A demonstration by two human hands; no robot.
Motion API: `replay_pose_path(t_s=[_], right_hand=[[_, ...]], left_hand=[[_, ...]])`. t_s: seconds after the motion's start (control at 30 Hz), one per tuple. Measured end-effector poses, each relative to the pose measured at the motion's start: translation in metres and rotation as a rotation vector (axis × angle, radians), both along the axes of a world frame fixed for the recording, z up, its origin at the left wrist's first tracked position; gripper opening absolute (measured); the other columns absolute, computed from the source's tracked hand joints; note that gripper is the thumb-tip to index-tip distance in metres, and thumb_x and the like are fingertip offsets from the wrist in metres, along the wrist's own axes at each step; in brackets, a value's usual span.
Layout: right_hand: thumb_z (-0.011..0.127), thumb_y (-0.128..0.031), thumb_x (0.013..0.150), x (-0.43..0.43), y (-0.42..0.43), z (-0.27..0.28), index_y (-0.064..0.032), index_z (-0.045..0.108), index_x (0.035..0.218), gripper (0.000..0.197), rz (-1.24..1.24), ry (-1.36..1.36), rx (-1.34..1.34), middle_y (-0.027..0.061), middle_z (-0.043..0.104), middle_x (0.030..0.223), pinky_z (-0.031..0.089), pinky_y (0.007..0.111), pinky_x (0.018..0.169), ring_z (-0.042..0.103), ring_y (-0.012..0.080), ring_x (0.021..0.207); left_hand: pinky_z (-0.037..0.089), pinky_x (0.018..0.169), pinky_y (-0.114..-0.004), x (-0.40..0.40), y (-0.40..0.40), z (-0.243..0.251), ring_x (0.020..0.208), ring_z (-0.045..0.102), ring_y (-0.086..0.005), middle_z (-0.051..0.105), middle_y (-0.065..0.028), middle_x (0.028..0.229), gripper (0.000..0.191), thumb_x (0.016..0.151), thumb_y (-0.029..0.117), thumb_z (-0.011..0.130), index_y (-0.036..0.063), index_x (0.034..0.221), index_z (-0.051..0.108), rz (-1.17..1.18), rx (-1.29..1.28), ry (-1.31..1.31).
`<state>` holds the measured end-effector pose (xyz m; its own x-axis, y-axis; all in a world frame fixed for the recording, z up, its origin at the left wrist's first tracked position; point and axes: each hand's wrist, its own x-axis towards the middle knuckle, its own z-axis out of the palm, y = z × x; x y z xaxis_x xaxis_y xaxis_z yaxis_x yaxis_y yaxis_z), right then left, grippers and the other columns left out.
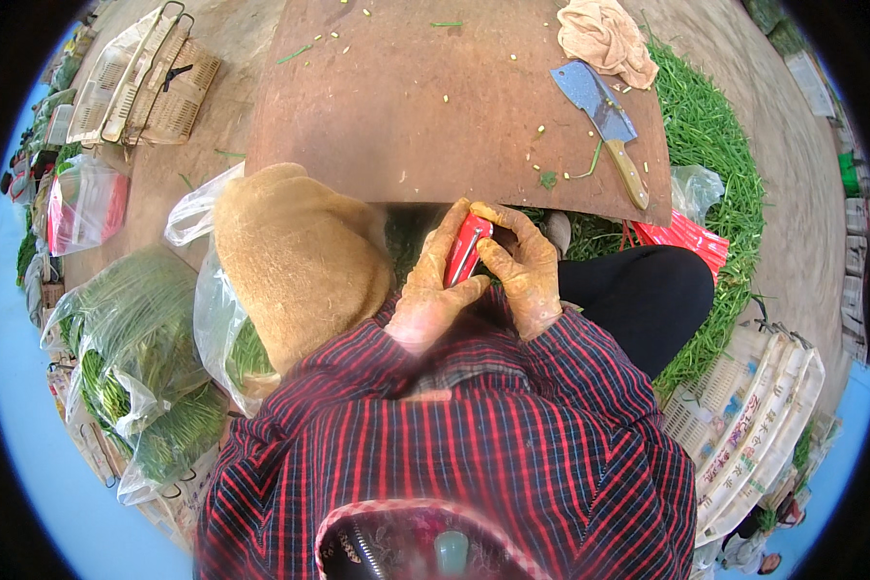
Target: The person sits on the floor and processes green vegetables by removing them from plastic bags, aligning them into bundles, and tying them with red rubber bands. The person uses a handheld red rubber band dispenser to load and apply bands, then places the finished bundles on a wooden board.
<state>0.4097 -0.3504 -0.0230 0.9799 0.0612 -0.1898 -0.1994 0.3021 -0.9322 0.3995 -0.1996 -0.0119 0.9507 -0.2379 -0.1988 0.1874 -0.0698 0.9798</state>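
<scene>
My left hand (435, 279) and my right hand (525, 268), both in stained, thin gloves, hold a small red object (467, 250) with a silvery strip between them, just below the near edge of the wooden board (406, 109). The object's exact kind cannot be told. On the right of the board lies a cleaver (602, 109) with a dark blade and wooden handle, its handle towards me. Above it sits a crumpled tan cloth (605, 40). Small green and pale stem bits are scattered over the board.
Long green stalks (710, 130) are heaped right of the board, with red printed strips (685, 243) beside my knee. Plastic bags of greens (138, 341) stand at left. A brown cloth (297, 261) covers my left knee. Plastic crates (145, 87) lie upper left, others (747, 428) lower right.
</scene>
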Motion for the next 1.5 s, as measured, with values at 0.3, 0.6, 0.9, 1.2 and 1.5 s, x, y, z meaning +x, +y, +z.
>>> replay_pose_path(t_s=[0.3,0.6,0.9,1.2,1.5], right_hand=[[0.066,0.001,0.090,-0.0004,0.0004,-0.0006,0.0012,0.058,0.128,0.039,0.001,-0.014,0.005,0.0104,0.062,0.126,0.048,0.034,0.102,0.060,0.0201,0.114],[0.066,0.002,0.089,-0.0008,0.0009,-0.0008,0.0007,0.059,0.127,0.039,-0.005,-0.014,-0.019,0.0108,0.061,0.126,0.048,0.034,0.102,0.060,0.0201,0.114],[0.066,0.002,0.088,-0.0003,0.0003,-0.0002,0.0009,0.058,0.128,0.040,0.012,-0.018,-0.036,0.0109,0.061,0.126,0.047,0.034,0.103,0.060,0.0199,0.115],[0.066,0.003,0.088,-0.0013,0.0010,0.0003,0.0007,0.058,0.128,0.040,0.008,-0.028,-0.019,0.0106,0.060,0.127,0.048,0.034,0.103,0.059,0.0207,0.116],[0.067,-0.003,0.092,0.0021,0.0002,0.0035,0.0005,0.060,0.127,0.036,0.000,0.016,-0.061,0.0089,0.064,0.123,0.049,0.031,0.100,0.061,0.0185,0.112]], left_hand=[[0.034,0.114,-0.038,0.0006,-0.0002,0.0015,0.138,0.042,-0.0308,0.041,-0.0196,0.148,0.092,0.077,0.004,0.071,0.0113,0.158,0.028,0.000,0.008,-0.008],[0.034,0.115,-0.038,0.0001,0.0000,0.0013,0.139,0.041,-0.0303,0.041,-0.0199,0.149,0.091,0.078,0.004,0.071,0.0106,0.158,0.027,-0.001,0.006,0.005],[0.034,0.115,-0.038,0.0000,0.0011,-0.0003,0.140,0.041,-0.0302,0.041,-0.0203,0.149,0.091,0.078,0.005,0.071,0.0094,0.157,0.027,-0.008,0.025,-0.011],[0.025,0.119,-0.035,0.0013,0.0026,0.0004,0.145,0.032,-0.0228,0.033,-0.0137,0.158,0.096,0.079,0.006,0.071,0.0061,0.160,0.020,-0.041,-0.003,0.057],[0.037,0.111,-0.033,0.0001,0.0013,0.0018,0.138,0.044,-0.0248,0.045,-0.0152,0.148,0.085,0.083,0.009,0.069,0.0098,0.158,0.027,0.008,-0.159,0.139]])
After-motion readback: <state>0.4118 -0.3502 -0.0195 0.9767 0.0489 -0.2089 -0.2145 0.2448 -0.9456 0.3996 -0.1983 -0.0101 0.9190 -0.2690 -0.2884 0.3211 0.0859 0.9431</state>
